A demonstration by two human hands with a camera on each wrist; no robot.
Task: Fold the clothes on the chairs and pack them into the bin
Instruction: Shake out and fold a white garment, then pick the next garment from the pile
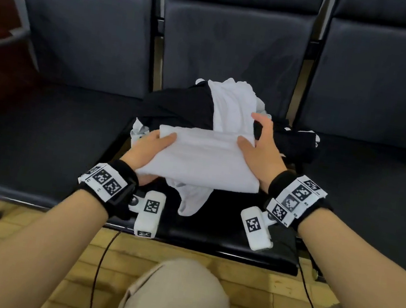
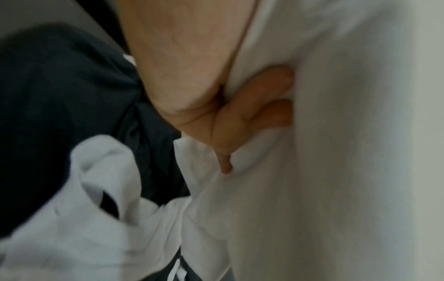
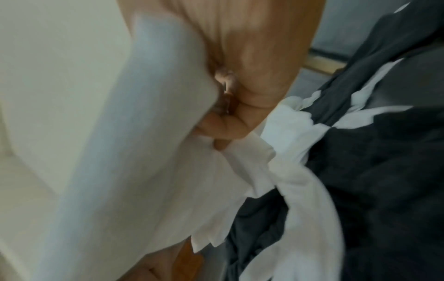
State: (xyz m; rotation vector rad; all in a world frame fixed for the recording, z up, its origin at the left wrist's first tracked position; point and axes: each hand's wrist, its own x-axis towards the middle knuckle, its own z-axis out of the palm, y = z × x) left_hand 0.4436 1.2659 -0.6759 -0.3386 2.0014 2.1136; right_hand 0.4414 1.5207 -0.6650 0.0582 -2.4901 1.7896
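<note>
Both hands, left hand [image 1: 148, 149] and right hand [image 1: 263, 151], grip my half-folded white cotton garment [image 1: 203, 159], fingers curled; black-and-white clothes heap [image 1: 177, 105] remains, bin unseen.

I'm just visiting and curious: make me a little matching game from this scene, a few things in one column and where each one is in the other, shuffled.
Things:
1. white garment
2. black clothing
3. left hand
4. right hand

Places or states:
A. holds the folded cloth's right end, fingers spread
B. folded, held between both hands
C. lies in a heap on the middle chair seat, behind the fold
D. holds the folded cloth's left end, thumb on top

Pairs: 1-B, 2-C, 3-D, 4-A
</note>
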